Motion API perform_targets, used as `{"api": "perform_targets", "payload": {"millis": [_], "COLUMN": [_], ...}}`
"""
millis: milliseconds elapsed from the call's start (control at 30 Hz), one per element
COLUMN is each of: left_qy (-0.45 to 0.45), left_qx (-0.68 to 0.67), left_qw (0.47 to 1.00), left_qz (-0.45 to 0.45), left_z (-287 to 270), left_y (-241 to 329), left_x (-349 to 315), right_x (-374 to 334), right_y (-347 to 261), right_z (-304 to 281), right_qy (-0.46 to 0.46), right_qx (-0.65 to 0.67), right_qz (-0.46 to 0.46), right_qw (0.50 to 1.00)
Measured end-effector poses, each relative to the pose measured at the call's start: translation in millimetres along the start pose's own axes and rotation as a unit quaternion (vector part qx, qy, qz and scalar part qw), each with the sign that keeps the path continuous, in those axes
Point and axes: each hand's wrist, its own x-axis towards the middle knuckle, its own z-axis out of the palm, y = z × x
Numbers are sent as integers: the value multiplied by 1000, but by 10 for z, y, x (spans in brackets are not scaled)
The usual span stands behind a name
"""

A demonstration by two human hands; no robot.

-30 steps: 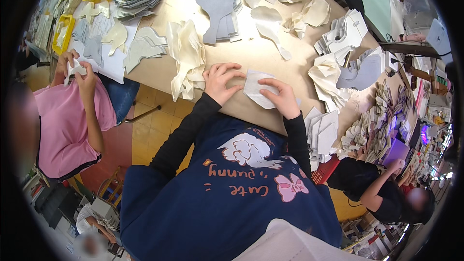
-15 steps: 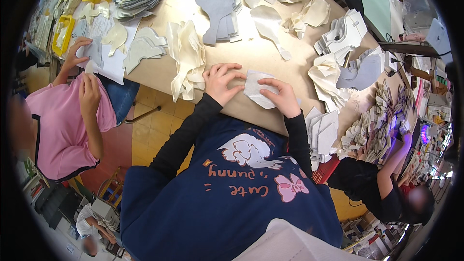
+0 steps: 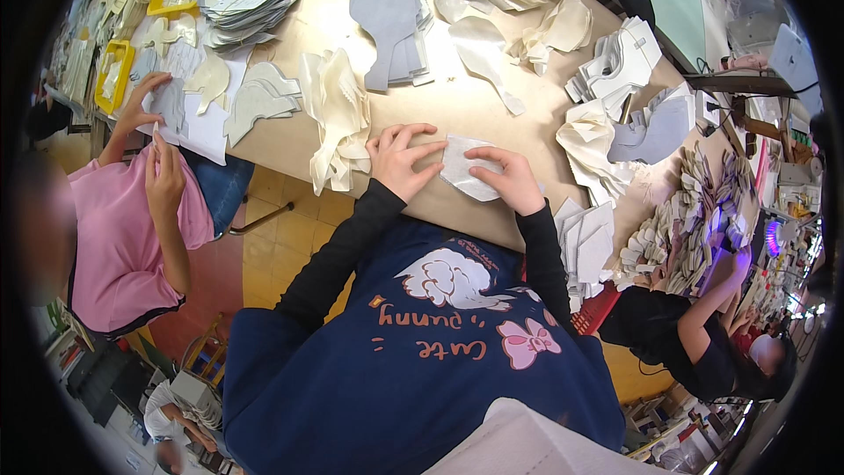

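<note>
A small pale grey-white cut piece of sheet material (image 3: 459, 165) lies on the table in front of me. My right hand (image 3: 512, 180) rests over its right part, index finger and thumb apart and touching its top. Just left of it, my left hand (image 3: 403, 163) lies on the tabletop with the fingers spread. The left fingertips and thumb come close to the piece's left edge; whether they touch it I cannot tell. Part of the piece is hidden under my right hand.
Cream fabric pieces (image 3: 336, 123) hang by the table edge on the left. Grey cut pieces (image 3: 387, 22) lie farther back, beside a single cream piece (image 3: 483, 57). White stacked pieces (image 3: 585, 242) sit at right. A co-worker in pink (image 3: 132, 229) works at left, another in black (image 3: 668, 334) at right.
The view has shifted slightly. Both hands stay almost in place, with the left fingers a little closer together. The co-worker at left has moved their hands slightly.
</note>
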Motion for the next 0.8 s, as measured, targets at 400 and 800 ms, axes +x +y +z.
{"api": "perform_targets", "payload": {"millis": [400, 800], "left_qy": [4, -52], "left_qx": [43, 88], "left_qw": [999, 995], "left_qz": [16, -12], "left_z": [-16, 15], "left_y": [64, 100], "left_x": [7, 44], "right_x": [22, -379], "right_y": [-36, -186], "right_z": [-10, -220], "right_qy": [-7, 18], "right_qx": [8, -137], "right_qz": [2, 14], "right_qw": [1000, 990]}}
